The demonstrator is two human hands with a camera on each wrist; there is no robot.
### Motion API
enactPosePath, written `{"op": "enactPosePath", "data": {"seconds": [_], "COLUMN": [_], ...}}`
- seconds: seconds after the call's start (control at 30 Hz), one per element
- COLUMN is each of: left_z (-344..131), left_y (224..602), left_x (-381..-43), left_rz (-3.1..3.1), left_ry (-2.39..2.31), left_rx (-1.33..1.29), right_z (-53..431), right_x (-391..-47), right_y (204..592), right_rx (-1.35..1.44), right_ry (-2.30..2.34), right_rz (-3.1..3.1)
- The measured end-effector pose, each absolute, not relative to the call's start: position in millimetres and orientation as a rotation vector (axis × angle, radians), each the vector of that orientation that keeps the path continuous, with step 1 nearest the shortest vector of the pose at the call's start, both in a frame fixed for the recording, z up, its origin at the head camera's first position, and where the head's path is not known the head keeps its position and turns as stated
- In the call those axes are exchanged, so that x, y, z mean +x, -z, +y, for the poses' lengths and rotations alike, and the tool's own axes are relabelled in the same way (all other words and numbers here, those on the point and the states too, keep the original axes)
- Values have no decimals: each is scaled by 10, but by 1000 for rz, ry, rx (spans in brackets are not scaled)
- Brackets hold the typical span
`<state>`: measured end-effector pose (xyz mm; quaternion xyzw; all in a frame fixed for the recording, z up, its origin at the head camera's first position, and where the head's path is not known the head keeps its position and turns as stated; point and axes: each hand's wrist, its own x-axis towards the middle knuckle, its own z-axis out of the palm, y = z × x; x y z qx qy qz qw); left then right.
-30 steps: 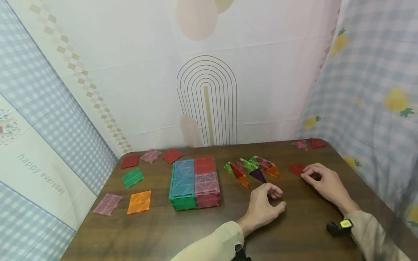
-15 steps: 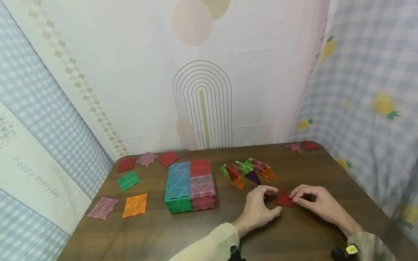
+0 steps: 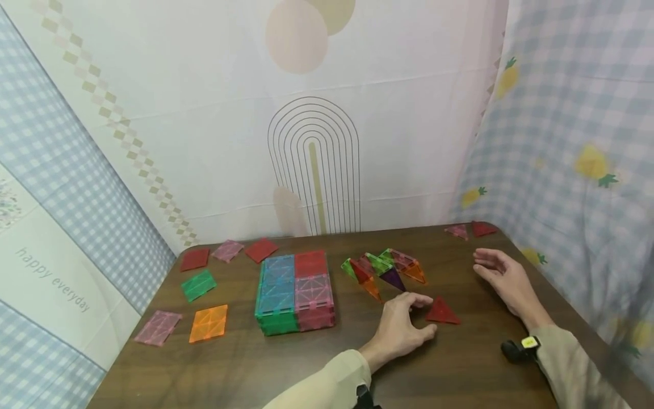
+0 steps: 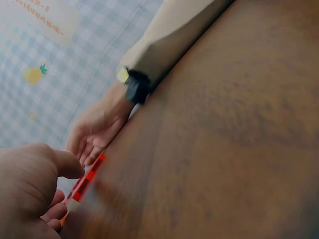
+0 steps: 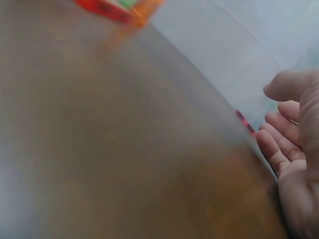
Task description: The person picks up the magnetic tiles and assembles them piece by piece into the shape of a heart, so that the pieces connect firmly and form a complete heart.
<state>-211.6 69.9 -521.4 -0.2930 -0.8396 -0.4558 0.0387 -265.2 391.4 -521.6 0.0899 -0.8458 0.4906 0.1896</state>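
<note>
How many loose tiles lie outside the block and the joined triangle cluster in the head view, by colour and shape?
Red squares: 2
Pink squares: 2
Green square: 1
Orange square: 1
Red triangles: 2
Pink triangle: 1
Total: 9

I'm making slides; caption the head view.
Left hand near a red triangle tile, right hand apart, tile block to their left.

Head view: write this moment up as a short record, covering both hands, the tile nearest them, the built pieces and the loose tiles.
Left hand: beside the red triangle; contact unclear
Right hand: open, holding nothing
Red triangle: flat on the table, between the hands
Block: blue, red, pink and green tiles
Cluster: multicoloured triangles, standing beyond the left hand
Far-corner triangles: one pink, one red
</note>
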Motion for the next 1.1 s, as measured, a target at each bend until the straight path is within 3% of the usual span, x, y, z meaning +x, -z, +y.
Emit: {"op": "enactPosePath", "data": {"seconds": [0.3,0.6,1.1], "left_z": [673,702,703], "left_y": [5219,5247,5242], "left_x": [-2113,-2136,-2137], "left_rz": [-2609,-2579,-2594], "left_ry": [1329,1276,1239], "left_rx": [-928,-950,-944], "right_z": [4005,4011,3932], "right_x": [-3087,-3297,-3344], "right_y": [5286,5240,5278], "right_rx": [194,180,353], "right_ry": [-1062,-918,-713], "right_rz": [-2531,-2642,-2760]}}
